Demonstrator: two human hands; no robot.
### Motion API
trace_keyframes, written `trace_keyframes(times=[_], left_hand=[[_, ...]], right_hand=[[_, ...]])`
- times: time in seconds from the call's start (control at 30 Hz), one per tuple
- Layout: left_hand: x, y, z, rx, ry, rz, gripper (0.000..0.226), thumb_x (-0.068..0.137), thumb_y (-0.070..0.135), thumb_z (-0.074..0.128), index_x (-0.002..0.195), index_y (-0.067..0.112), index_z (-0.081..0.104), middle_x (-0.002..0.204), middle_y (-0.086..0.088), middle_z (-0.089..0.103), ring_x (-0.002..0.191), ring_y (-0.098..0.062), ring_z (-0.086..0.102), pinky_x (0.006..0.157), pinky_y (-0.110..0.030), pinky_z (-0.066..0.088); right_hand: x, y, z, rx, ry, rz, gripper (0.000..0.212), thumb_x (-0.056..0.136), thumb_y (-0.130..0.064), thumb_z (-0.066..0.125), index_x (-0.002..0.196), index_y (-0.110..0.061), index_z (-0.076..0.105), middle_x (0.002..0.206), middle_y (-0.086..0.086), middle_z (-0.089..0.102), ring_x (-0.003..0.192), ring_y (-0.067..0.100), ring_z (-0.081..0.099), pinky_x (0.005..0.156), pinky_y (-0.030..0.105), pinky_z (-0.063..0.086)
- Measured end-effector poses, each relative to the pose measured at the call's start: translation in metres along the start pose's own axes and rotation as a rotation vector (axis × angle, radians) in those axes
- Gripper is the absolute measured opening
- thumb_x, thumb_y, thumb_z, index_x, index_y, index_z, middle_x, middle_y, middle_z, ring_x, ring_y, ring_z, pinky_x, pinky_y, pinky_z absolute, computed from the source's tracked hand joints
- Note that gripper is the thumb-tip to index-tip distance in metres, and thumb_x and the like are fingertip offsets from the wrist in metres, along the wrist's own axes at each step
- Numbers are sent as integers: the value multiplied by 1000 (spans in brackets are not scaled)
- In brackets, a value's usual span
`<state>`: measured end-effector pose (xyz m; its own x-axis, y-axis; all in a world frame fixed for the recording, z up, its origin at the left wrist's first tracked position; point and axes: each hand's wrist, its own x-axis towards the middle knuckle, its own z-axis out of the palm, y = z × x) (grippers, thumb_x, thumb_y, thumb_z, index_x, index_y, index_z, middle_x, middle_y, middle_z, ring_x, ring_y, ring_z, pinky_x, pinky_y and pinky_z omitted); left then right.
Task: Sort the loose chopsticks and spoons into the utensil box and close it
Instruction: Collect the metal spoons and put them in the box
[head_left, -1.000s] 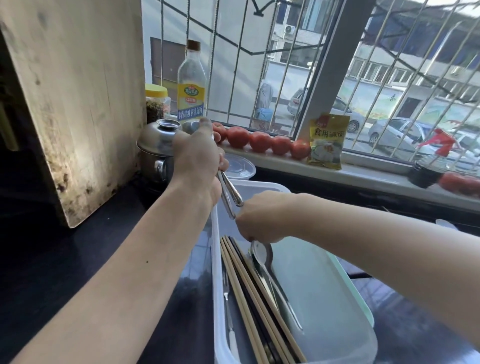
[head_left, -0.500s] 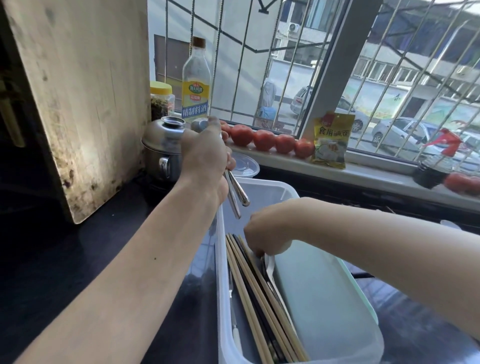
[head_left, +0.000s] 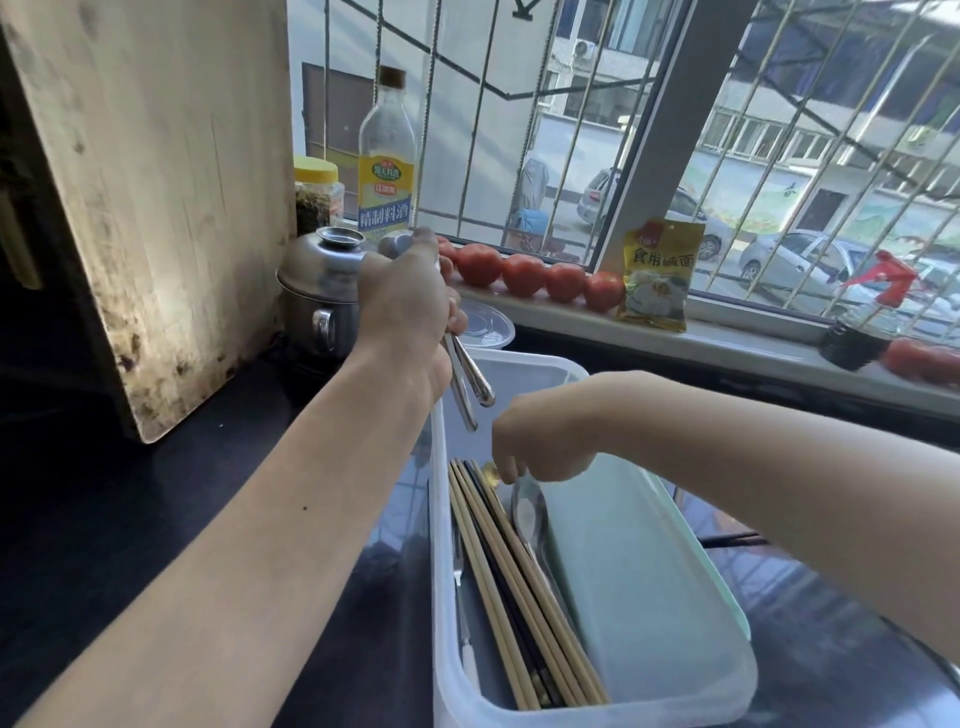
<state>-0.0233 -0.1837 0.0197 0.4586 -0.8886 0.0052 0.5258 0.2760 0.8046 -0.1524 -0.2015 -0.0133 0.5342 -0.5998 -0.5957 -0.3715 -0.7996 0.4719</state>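
Left hand (head_left: 410, 306): was raised above the far end of the box, its fingers (head_left: 457, 325) closed round a bunch of metal spoons (head_left: 470, 387), handles pointing down past the fist.
Right hand (head_left: 540, 441): was lowered into the far end of the box, its fingers (head_left: 506, 467) curled downward; whether they pinched anything could not be told, since their tips were turned away.
Change, right hand: a second before, it had been up beside the held handles; half a second later it had dropped to the box floor, and here it sat a little higher over the laid spoon.
Change, left hand: position and grip had stayed much the same across all three pictures.
Laid spoon (head_left: 524, 517): lay directly below the right fingers, bowl toward them, between the chopsticks and the green insert.
Chopsticks (head_left: 514, 582): lay bundled lengthwise in the box, just left of the right fingers, running toward the near end.
Utensil box (head_left: 441, 597): clear plastic, stood open on the dark table (head_left: 156, 519), beneath both hands.
Green insert (head_left: 623, 571): filled the right half of the box, near side of the right fingers.
Lid: not identified with certainty.
Task reading: one spoon appeared newly placed; the bunch in the left hand remained to be transferred, then closing.
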Motion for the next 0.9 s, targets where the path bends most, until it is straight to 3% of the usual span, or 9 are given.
trace_keyframes(times=[0.1,0.2,0.4,0.6,0.67,0.73,0.8,0.87,0.9], left_hand=[[1,-1,0,-4,-11,-14,15,107,22,50,96,13,47,69,-1,46,41,-8,33,43,-22,27],[0,-3,0,-13,-15,-19,12,107,21,51,100,12,47,70,-1,47,41,-8,31,43,-22,26],[-2,-2,1,2,-22,-4,13,107,21,50,98,12,48,70,-1,48,43,-9,32,42,-22,27],[-1,2,0,-24,-121,-90,18,106,21,50,90,14,49,67,0,48,40,-8,32,42,-21,28],[-2,5,-1,-85,-162,-171,22,104,22,50,83,15,49,66,0,48,40,-9,31,42,-20,27],[-4,7,-2,-121,-216,-230,21,98,19,45,77,15,49,68,-2,46,42,-11,30,43,-20,26],[-10,8,-1,-108,-307,-266,17,91,14,39,76,15,47,70,-4,43,46,-13,30,46,-21,26],[-17,7,2,-29,-427,-282,21,92,6,36,75,14,45,71,-4,42,51,-14,34,49,-24,29],[-20,6,4,27,-478,-288,23,95,5,37,76,12,48,71,-4,45,54,-14,38,50,-26,33]], right_hand=[[1,-11,6,20,38,24,22,95,-23,65,110,-8,69,94,5,66,80,24,61,55,29,39],[4,-18,5,-56,93,43,25,96,-24,63,77,-10,55,69,1,47,56,17,46,52,30,41],[-3,-12,-10,-120,194,105,31,94,-3,57,69,-12,42,66,0,44,54,16,41,48,28,37],[-29,15,-19,-69,429,220,14,89,-1,55,83,-14,52,71,0,44,64,25,48,56,31,38],[-37,31,-11,67,506,256,16,92,-8,56,95,-19,67,79,-1,58,72,23,56,62,31,42],[-44,44,-4,327,614,305,20,97,-16,59,105,-24,75,90,-8,72,77,10,63,70,29,50],[-51,53,-2,736,870,377,17,100,-24,60,99,-19,76,81,-8,74,62,-1,62,66,26,52],[-62,58,-8,1245,1105,415,23,102,-31,57,98,-13,71,79,-1,72,58,8,60,60,28,51],[-67,58,-13,1493,1106,402,27,102,-36,56,102,-11,68,82,4,70,62,14,60,59,29,50]])
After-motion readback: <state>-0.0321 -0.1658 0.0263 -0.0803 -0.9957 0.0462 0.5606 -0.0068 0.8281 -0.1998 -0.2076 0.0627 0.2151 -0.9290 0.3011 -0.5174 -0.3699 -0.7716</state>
